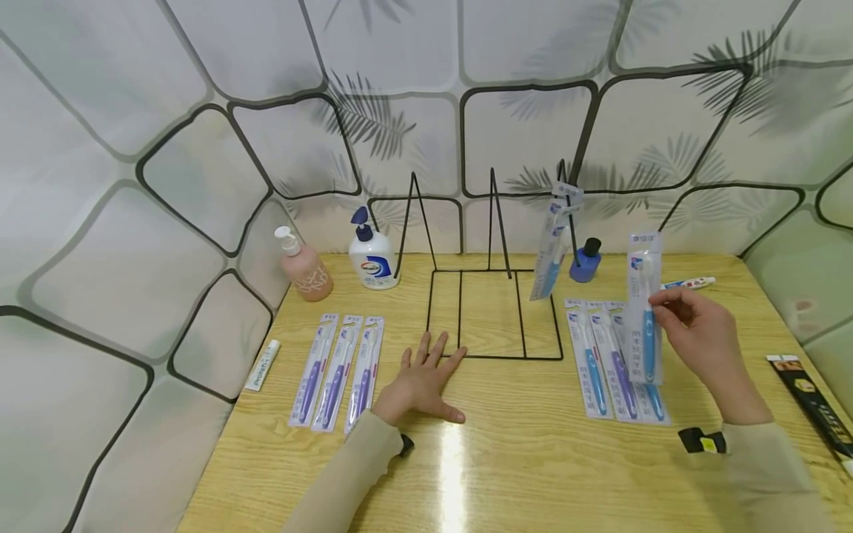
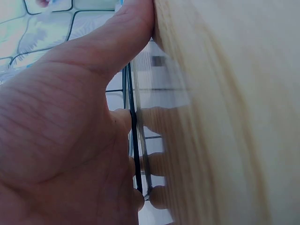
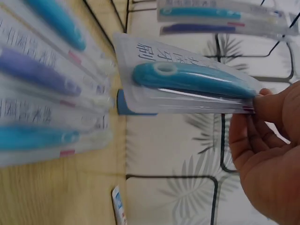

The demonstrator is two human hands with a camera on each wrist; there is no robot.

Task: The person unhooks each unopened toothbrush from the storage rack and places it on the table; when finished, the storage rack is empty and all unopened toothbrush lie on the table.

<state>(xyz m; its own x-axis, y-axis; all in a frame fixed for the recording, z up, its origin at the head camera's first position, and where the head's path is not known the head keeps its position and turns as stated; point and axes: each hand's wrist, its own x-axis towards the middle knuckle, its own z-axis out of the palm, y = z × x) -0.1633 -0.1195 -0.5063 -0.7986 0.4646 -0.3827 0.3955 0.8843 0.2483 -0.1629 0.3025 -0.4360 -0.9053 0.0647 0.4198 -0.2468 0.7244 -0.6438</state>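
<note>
We hold a packaged blue toothbrush (image 1: 645,311) upright in our right hand (image 1: 700,337), the grip pinched on the pack's edge, above the row of packaged toothbrushes (image 1: 616,359) lying on the desk (image 1: 533,444). Our left hand (image 1: 420,381) lies flat, fingers spread, touching the base of the wire rack (image 1: 493,311), where one pack (image 1: 553,248) already hangs. We judge we are mid-carry; next comes lining up the pack's hang hole with a rack prong.
</note>
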